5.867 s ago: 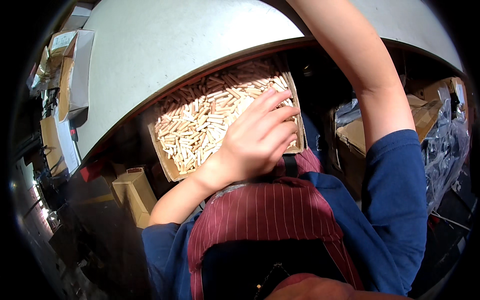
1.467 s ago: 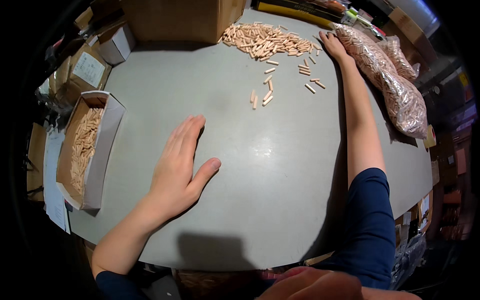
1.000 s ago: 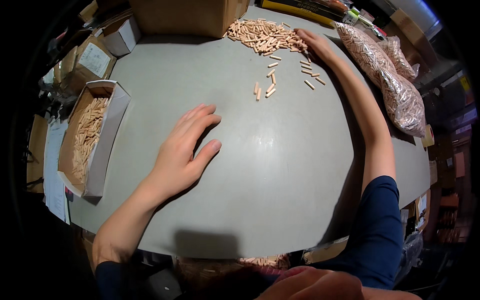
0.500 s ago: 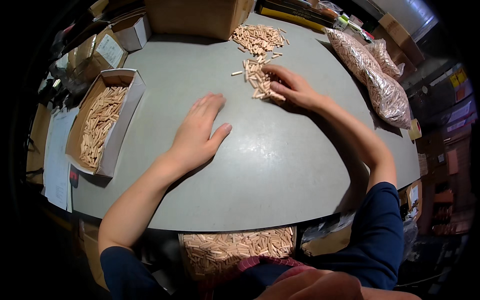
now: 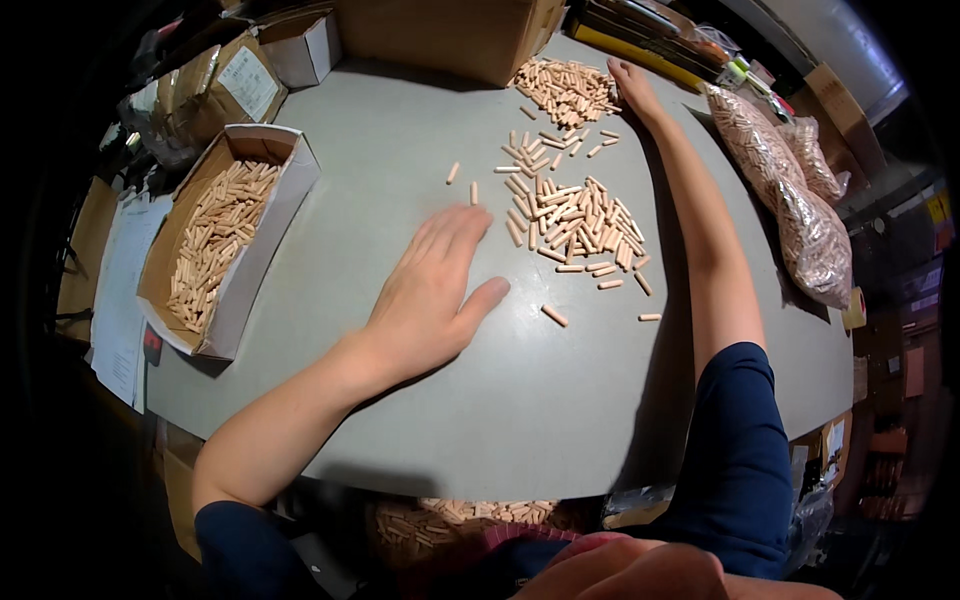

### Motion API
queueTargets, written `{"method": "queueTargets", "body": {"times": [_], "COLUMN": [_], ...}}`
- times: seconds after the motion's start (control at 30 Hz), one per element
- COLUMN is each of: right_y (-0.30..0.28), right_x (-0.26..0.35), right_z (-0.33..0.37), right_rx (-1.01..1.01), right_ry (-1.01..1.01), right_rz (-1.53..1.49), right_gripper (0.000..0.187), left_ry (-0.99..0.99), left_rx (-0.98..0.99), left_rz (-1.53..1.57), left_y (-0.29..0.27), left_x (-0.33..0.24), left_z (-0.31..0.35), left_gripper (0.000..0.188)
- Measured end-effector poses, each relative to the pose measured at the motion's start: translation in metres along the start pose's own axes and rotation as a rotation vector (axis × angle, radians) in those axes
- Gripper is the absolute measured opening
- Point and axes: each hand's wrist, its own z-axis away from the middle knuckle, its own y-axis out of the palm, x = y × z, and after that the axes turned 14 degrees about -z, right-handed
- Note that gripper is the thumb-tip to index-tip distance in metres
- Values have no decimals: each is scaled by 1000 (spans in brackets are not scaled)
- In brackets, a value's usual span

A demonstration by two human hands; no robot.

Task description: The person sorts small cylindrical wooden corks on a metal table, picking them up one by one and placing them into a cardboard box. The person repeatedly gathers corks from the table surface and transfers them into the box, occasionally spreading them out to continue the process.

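Note:
Flat over the grey table (image 5: 400, 440), my left hand (image 5: 430, 285) has its thumb apart from its slightly blurred fingers and holds nothing. A loose wooden dowel (image 5: 474, 193) lies just beyond its fingertips. My right hand (image 5: 636, 90) reaches to the far side, against the right edge of a dense heap of short wooden dowels (image 5: 565, 90). Its fingers are extended beside that heap, with nothing visibly gripped. Between the two hands spreads a looser pile of dowels (image 5: 580, 218), with single ones strewn around it.
A long open carton (image 5: 268, 225) of dowels stands at the left. Clear bags (image 5: 790, 215) filled with dowels lie along the right. A large cardboard box (image 5: 430, 40) sits at the back. Below the near edge, more dowels (image 5: 470, 512) show in a container.
My right hand has moved from the nearer pile to the far heap. The nearer dowels now lie closer to me and more spread out. My left hand has shifted slightly right.

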Motion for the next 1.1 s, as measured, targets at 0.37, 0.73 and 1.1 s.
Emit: {"method": "queueTargets", "body": {"times": [0.37, 0.73, 1.1], "right_y": [84, 62, 92], "right_x": [95, 159, 176], "right_z": [-1, 103, 70], "right_rx": [326, 667, 298], "right_ry": [-214, -101, -55], "right_rz": [-267, -489, -487], "right_gripper": [51, 47, 57], "left_ry": [-40, -307, -265], "left_rx": [19, -151, -277], "left_rz": [-2, 405, -275], "left_y": [-8, -19, -9], "left_x": [1, 15, 95], "left_z": [3, -3, -4], "left_gripper": [47, 19, 49]}}
